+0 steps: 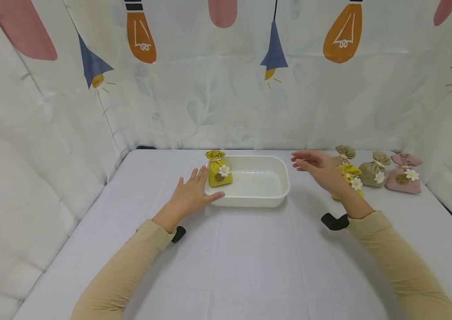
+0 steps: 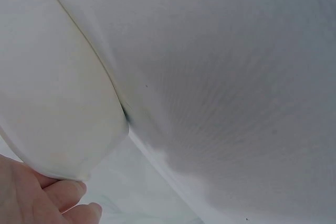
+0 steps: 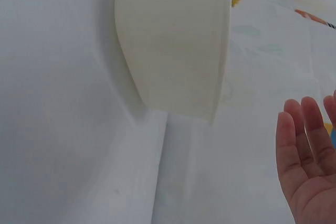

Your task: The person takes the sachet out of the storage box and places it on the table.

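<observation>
My left hand (image 1: 187,195) rests at the left end of the white tray (image 1: 250,202), fingers spread along the outside and thumb over the front rim. Its fingertips (image 2: 68,192) lie against the tray wall in the left wrist view. Inside the tray, at the left end, stands a small yellow drawstring sachet (image 1: 219,175) with a white daisy. To the right of the tray, my right hand (image 1: 322,171) hovers above the table with loosely extended fingers and nothing in them. Below it, another yellow sachet (image 1: 350,171) is partly hidden by the wrist.
Two olive-beige sachets (image 1: 372,172) and a pink sachet (image 1: 403,182) stand on the right side of the white-covered table (image 1: 250,258). A patterned white curtain (image 1: 234,98) hangs behind the table and along its sides. Black wrist straps (image 1: 334,222) show at both cuffs.
</observation>
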A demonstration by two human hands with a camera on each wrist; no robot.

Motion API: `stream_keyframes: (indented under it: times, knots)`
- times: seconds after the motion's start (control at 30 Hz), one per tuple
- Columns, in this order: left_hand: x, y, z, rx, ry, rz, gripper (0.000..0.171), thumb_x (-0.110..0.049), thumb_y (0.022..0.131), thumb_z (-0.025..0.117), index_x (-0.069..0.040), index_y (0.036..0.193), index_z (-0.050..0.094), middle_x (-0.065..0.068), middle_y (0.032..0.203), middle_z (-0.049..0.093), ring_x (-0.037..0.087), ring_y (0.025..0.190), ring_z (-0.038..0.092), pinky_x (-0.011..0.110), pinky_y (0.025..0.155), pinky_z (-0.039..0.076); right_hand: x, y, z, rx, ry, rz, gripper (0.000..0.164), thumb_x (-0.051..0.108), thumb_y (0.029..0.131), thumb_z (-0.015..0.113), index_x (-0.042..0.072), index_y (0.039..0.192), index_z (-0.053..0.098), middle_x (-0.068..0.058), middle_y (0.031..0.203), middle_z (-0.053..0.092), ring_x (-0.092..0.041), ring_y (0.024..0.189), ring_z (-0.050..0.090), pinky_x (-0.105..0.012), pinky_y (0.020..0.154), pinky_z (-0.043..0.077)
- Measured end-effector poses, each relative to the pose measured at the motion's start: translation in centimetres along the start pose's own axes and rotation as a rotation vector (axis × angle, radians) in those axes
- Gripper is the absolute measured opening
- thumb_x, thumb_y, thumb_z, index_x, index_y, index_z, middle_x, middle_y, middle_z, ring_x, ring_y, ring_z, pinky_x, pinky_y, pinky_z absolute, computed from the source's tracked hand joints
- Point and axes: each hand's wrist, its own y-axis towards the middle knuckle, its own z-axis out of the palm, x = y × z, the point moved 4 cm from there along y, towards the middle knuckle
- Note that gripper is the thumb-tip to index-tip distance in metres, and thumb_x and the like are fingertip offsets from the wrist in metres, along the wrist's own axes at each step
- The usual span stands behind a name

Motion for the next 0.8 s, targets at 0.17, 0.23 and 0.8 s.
stream_keyframes:
  times: [0.17,0.23,0.8]
  knots:
    - [0.0,0.0,-0.1,-0.005,-0.004,0.004,0.11,-0.076,0.094,0.049,-0.008,0.165,0.0,0.014,0.171,0.009,0.034,0.156,0.005,0.067,0.119,0.006,0.1,1.0,2.5,0.057,0.036,0.033,0.033,0.008,0.106,0.057,-0.011,0.134,0.058,-0.03,0.13,0.061,-0.008,0.103,0.066,-0.024,0.09,0.055]
    - [0.0,0.0,-0.1,-0.004,-0.003,0.006,0.11,-0.076,0.094,0.049,-0.007,0.165,0.001,0.014,0.171,0.008,0.034,0.156,0.005,0.067,0.119,0.006,0.0,1.4,3.5,0.078,0.056,0.047,0.033,0.007,0.106,0.058,-0.01,0.134,0.058,-0.029,0.131,0.061,-0.019,0.107,0.066,-0.03,0.092,0.056]
    - [-0.1,0.0,-0.1,0.007,0.003,-0.012,0.111,-0.077,0.093,0.049,-0.009,0.166,-0.001,0.013,0.171,0.008,0.033,0.156,0.005,0.067,0.119,0.006,-0.3,3.8,10.2,0.181,0.103,0.09,0.035,0.006,0.103,0.062,-0.007,0.136,0.059,-0.027,0.127,0.064,-0.042,0.112,0.064,-0.044,0.094,0.056]
